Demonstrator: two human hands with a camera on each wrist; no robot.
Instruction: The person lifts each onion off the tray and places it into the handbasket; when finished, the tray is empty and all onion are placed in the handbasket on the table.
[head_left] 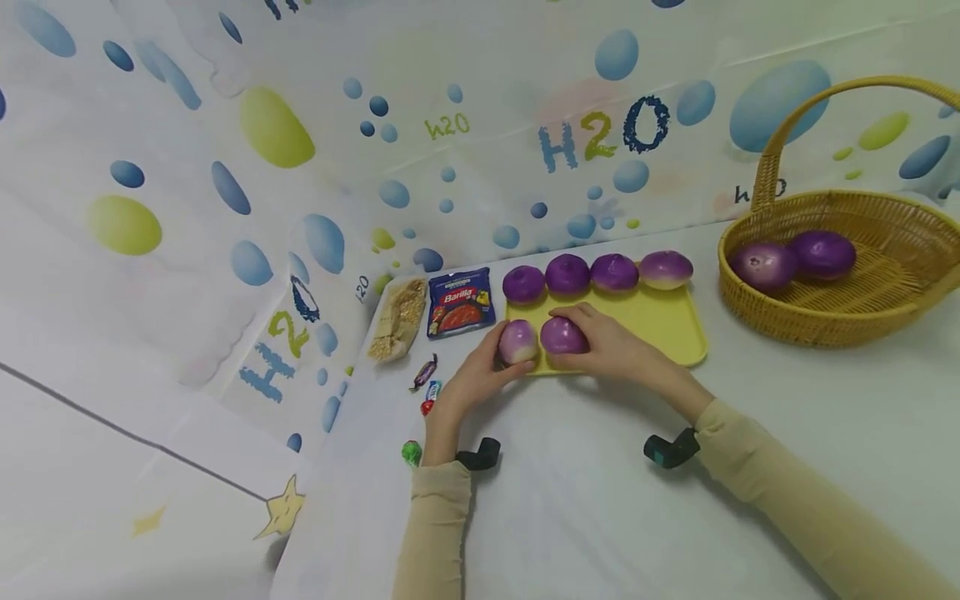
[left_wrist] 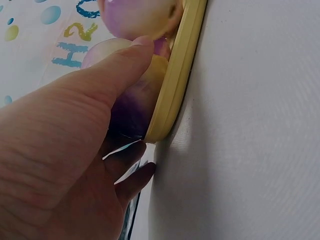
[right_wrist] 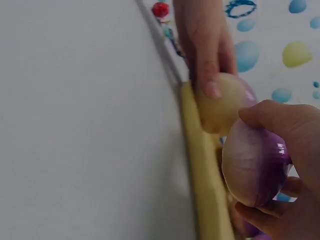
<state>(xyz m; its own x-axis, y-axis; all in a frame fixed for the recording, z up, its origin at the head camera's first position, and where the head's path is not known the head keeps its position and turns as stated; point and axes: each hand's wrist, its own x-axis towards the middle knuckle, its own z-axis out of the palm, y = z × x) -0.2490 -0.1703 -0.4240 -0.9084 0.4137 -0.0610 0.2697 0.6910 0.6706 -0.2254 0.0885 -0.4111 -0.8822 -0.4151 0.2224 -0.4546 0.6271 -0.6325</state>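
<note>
My left hand (head_left: 477, 375) holds a purple-and-white onion (head_left: 519, 340) at the near left corner of a yellow tray (head_left: 671, 325). In the left wrist view its thumb lies across the onion, with the fingers on the far side by the tray rim. Just beside it, my right hand (head_left: 611, 346) grips a second onion (right_wrist: 255, 165) between thumb and fingers, over the tray's front edge. Along the back of the tray sits a row of several purple onions (head_left: 567, 274); the rightmost onion (head_left: 666, 270) shows a pale underside.
A wicker basket (head_left: 817, 325) with a tall handle stands at right, with two onions (head_left: 822, 254) inside. Left of the tray lie a blue Barilla pouch (head_left: 461, 304) and a bag of grains (head_left: 399, 321). Wrapped candies (head_left: 425, 372) and a green lollipop (head_left: 411, 452) lie near my left forearm.
</note>
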